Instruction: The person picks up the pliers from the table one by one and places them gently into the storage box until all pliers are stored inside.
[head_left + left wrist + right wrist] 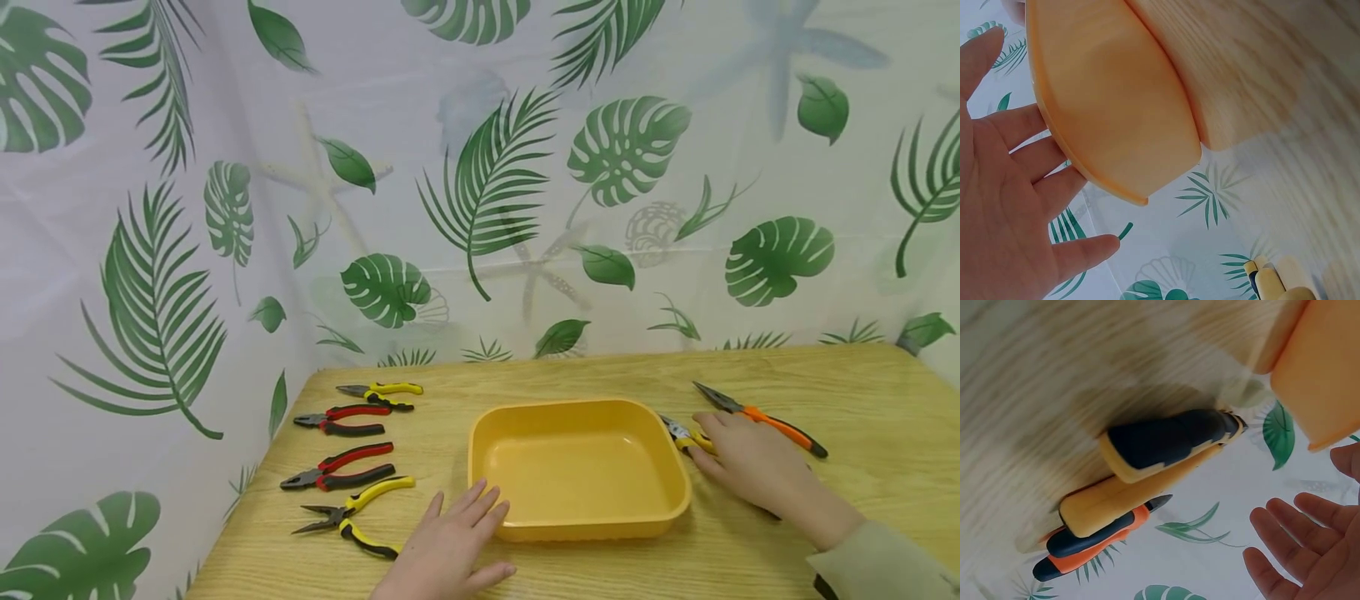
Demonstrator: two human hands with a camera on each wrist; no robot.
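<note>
A yellow plastic tub (577, 531) stands on the wooden table between the two hands. My left hand (448, 546) reaches to its near left corner, fingers spread and fairly straight against the rim; in the left wrist view the fingertips (1025, 125) overlap the rim. On the tub's right, my right hand (757, 462) hovers over yellow-and-black pliers (677, 432), partly hiding them. The right wrist view shows those pliers' handles (1166, 445) apart from the loosely bent fingers. Just beyond the right hand lie orange-and-black long-nose pliers (783, 427).
Along the table's left side lie several pliers: yellow-and-black long-nose ones (382, 490) nearest, two red-and-black pairs (360, 455), and a smaller yellow-and-black pair (397, 387) farthest. A leaf-patterned sheet (480, 333) hangs behind the table and on the left.
</note>
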